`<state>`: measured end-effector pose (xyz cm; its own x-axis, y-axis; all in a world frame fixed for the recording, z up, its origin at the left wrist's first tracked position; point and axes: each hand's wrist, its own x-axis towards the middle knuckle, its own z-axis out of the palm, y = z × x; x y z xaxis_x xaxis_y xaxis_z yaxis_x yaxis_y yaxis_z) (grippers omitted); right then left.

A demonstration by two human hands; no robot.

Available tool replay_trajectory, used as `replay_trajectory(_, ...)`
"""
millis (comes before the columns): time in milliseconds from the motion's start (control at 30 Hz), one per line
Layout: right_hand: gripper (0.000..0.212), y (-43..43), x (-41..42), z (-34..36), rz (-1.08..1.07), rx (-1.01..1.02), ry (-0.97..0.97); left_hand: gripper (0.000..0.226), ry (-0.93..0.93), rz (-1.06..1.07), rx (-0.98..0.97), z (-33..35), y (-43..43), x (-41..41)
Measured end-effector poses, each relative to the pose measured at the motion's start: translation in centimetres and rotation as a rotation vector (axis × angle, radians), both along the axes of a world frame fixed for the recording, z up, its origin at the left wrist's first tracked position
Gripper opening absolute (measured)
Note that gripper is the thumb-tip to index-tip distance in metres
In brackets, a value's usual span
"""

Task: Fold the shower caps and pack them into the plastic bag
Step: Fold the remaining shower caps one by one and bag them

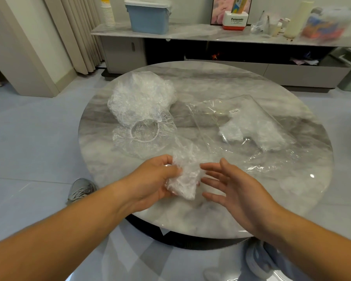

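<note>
My left hand point(157, 178) grips a crumpled, partly folded clear shower cap point(185, 179) above the near part of the round marble table point(211, 216). My right hand point(231, 187) is just right of it, fingers straight and spread, fingertips close to the cap. A pile of loose clear shower caps point(140, 100) lies at the table's left, with one cap spread flat point(144, 136) in front of it. The clear plastic bag point(249, 122) lies at the right, holding folded caps point(257, 134).
A long marble sideboard point(211, 33) stands behind the table with a blue lidded box point(149, 16), a Panasonic box point(234, 21) and bottles. Curtains point(77, 31) hang at the far left. My shoes point(80, 189) are on the grey tile floor beside the table.
</note>
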<state>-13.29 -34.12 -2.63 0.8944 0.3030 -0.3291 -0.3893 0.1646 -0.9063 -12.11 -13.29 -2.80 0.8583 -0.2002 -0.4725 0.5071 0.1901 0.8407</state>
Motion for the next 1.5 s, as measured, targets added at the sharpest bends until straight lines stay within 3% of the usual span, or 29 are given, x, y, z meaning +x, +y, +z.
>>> replay_trajectory(100,0.048,-0.1,0.6,0.4,-0.030,0.019,-0.059,0.032,0.022,-0.103,-0.038,0.3,-0.5,-0.7)
replay_trajectory(200,0.046,-0.1,0.9,0.5,-0.036,-0.140,-0.230,0.034,0.053,-0.152,-0.027,0.1,-1.0,-1.0)
replay_trajectory(467,0.054,-0.8,0.1,0.1,0.154,-0.455,-0.497,0.040,0.109,-0.063,-0.059,-0.2,-1.5,-1.1)
replay_trajectory(833,0.051,-2.0,-0.7,-1.1,0.433,-0.862,-1.165,0.044,0.339,-0.156,-0.354,0.7,0.3,-0.5)
replay_trajectory(967,0.047,-2.2,-0.8,-1.0,0.553,-0.947,-1.208,0.049,0.317,-0.210,-0.462,0.8,0.9,-0.5)
replay_trajectory(1100,0.044,-2.1,-1.0,-1.0,0.646,-1.005,-1.280,0.048,0.241,-0.257,-0.296,0.7,0.1,-0.7)
replay_trajectory(1167,0.053,-2.0,-1.2,-1.3,0.674,-1.010,-1.303,0.043,0.199,-0.265,-0.221,0.7,-0.4,-1.0)
replay_trajectory(1267,0.074,-2.1,-1.5,-1.8,0.642,-1.001,-1.193,0.037,0.167,-0.161,-0.148,0.1,-0.8,-1.1)
replay_trajectory(1400,0.064,-1.9,-1.9,-2.2,0.532,-0.927,-0.975,0.032,0.136,-0.050,-0.106,-0.5,-1.1,-0.9)
replay_trajectory(1500,0.059,-1.6,-1.9,-2.6,0.484,-0.900,-0.973,0.035,0.109,0.020,-0.108,-0.8,-1.2,-0.8)
